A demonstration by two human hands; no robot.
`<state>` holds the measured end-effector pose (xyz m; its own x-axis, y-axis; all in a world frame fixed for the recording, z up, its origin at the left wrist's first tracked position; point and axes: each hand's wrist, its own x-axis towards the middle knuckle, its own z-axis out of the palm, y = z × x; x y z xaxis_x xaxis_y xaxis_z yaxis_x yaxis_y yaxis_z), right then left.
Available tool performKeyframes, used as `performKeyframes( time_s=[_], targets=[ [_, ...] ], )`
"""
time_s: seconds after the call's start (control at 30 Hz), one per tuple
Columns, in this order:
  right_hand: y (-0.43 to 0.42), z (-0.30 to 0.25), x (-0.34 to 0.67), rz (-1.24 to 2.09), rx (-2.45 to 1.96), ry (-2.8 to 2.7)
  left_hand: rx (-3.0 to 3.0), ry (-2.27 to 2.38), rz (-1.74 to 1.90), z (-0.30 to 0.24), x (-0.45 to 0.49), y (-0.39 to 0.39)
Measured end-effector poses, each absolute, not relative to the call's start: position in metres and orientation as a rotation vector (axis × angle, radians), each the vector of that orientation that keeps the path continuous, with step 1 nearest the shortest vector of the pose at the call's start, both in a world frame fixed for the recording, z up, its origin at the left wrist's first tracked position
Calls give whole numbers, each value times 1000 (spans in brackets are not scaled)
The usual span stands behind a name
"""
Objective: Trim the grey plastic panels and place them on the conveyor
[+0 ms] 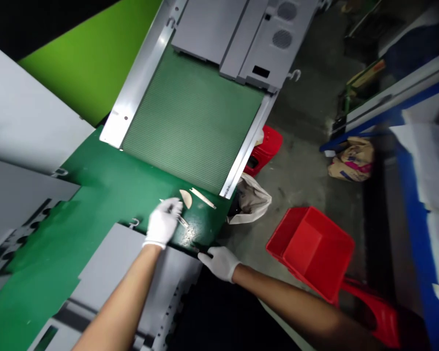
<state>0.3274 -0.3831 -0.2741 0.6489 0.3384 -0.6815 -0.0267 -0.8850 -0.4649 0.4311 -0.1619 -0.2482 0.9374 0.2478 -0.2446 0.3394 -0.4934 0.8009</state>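
Note:
My left hand (163, 222), in a white glove, is over the green tabletop with its fingers closed. A slim pale tip shows beside its knuckles, but what the fingers grip is hidden. Just beyond the fingertips lies a beige half-round piece (186, 199), with a narrow pale strip (203, 198) to its right. A short whitish strip (183, 222) is close to the fingers. My right hand (219, 263), also gloved, is at the table's near edge, its fingers curled around something dark that I cannot make out. A grey panel (113, 263) lies below my left wrist.
Beyond the hands is a ribbed green belt (193, 122) between metal rails, under grey housings (263, 39). More grey panels (18, 200) lie at left. On the floor at right are a white sack (259, 200), a red bin (310, 248) and a red stool (373, 307).

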Motion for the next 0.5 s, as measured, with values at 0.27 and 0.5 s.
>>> performKeyframes(
  time_s=[0.27, 0.5],
  targets=[
    [-281, -264, 384, 1200, -2357, -540, 2224, 1210, -278, -274, 360, 22],
    [-199, -263, 416, 1271, -2371, -535, 2032, 1219, -199, -289, 332, 22]
  ],
)
